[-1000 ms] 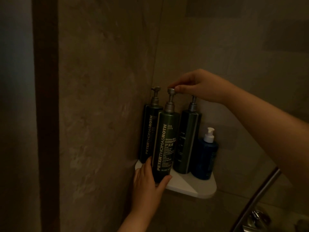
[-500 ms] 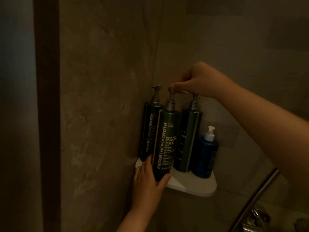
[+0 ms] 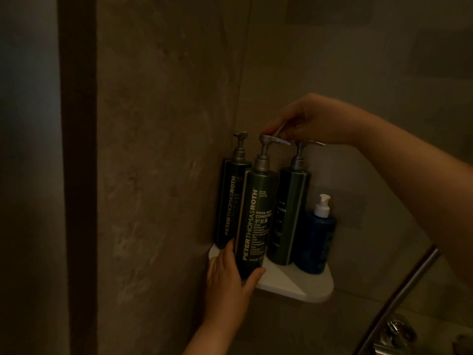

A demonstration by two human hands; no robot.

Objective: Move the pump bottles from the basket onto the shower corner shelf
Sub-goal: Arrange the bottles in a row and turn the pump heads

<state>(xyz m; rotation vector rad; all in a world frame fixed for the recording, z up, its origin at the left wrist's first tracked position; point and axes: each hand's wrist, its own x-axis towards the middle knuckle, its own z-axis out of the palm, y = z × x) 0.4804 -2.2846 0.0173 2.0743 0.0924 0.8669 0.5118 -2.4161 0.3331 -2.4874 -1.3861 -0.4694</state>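
Three tall dark green pump bottles stand on the white corner shelf (image 3: 294, 285). My left hand (image 3: 227, 280) wraps the base of the front conditioner bottle (image 3: 256, 221), at the shelf's front edge. My right hand (image 3: 314, 121) pinches that bottle's silver pump head from above. A second green bottle (image 3: 230, 198) stands behind it in the corner, a third (image 3: 289, 216) to its right. The basket is not in view.
A small blue bottle with a white pump (image 3: 317, 239) stands at the shelf's right end. Stone walls meet behind the shelf. A metal bar (image 3: 399, 298) and chrome fitting (image 3: 396, 334) lie lower right. A dark vertical frame (image 3: 76, 175) runs at left.
My right hand has shifted slightly to the right on the pump head, and the nozzle now points right. The left hand and the bottles stay where they were.
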